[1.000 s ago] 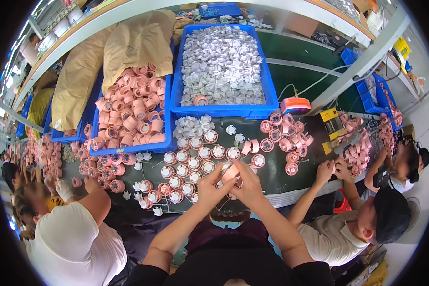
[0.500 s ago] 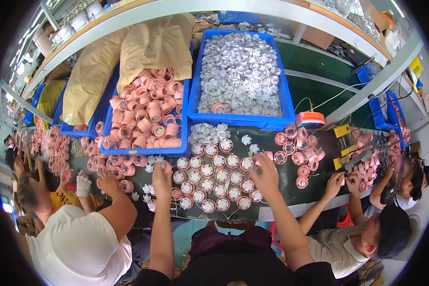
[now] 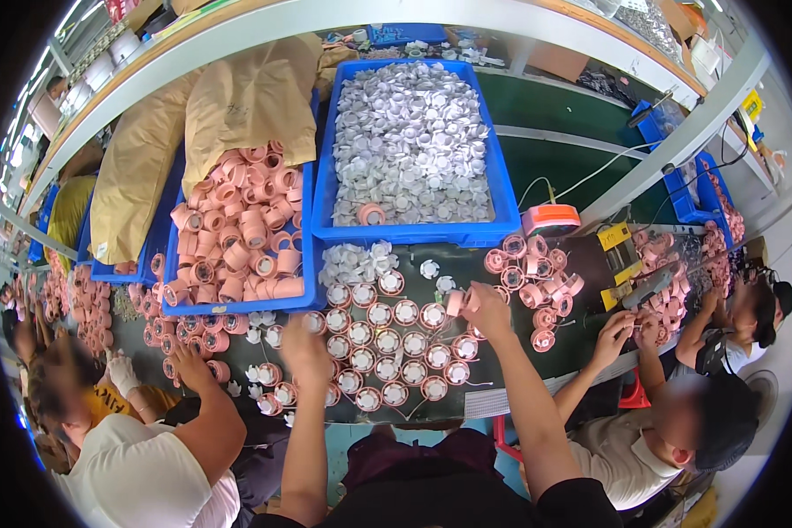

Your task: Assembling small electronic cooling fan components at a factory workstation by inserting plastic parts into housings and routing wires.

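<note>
My right hand [image 3: 491, 314] is closed on a pink ring-shaped housing [image 3: 455, 304] at the right end of the group on the bench. At that group's left edge is my left hand [image 3: 307, 354], curled and smeared by motion. Its fingertips and anything in them cannot be made out. Between the hands sit many pink round housings [image 3: 387, 340] in close rows, each with a white flower-shaped insert on top and some with thin wires. Loose white inserts [image 3: 358, 262] lie heaped behind them, with single ones [image 3: 429, 269] near my right hand.
Behind the rows stand a blue bin of white inserts [image 3: 500, 225] and a blue bin of pink housings [image 3: 229, 308], partly under brown paper [image 3: 246, 106]. More pink housings [image 3: 537, 273] lie right, near an orange-topped box [image 3: 550, 218]. Co-workers sit on both sides. A white shelf beam [image 3: 396, 28] crosses above.
The view has shifted, so the bench sits further left and lower. My left hand has moved right over the rows' edge. My right hand now shows the pink housing left of its fingers.
</note>
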Action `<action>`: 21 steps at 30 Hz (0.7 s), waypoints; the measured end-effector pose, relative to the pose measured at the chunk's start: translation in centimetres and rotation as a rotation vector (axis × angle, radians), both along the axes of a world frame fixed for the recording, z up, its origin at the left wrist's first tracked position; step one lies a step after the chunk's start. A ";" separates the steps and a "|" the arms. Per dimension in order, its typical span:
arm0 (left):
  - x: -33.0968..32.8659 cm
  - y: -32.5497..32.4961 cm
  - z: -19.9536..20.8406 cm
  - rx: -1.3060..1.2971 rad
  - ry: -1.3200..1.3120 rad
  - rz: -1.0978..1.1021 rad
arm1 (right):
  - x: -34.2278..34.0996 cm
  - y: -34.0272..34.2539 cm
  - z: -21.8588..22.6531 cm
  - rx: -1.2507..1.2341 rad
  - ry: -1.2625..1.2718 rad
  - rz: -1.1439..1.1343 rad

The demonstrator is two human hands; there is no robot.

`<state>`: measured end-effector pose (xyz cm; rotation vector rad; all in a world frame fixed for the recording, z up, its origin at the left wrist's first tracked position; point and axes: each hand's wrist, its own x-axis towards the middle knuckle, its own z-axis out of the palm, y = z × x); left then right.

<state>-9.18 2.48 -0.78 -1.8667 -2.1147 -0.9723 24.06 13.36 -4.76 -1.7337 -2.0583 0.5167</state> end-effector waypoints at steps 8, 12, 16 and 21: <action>13.1 14.4 -3.0 -0.328 0.056 -0.543 | 0.7 -1.8 2.3 -0.148 0.941 -0.223; 14.1 17.2 -5.5 -0.454 0.208 -0.654 | -0.2 -4.2 4.5 -0.089 1.171 -0.232; 13.6 18.0 -5.7 -0.412 0.138 -0.788 | -0.1 -5.9 5.8 -0.435 1.565 -0.350; 14.0 16.4 -5.1 -0.403 0.180 -0.917 | -0.2 -6.3 5.1 -0.670 1.823 -0.579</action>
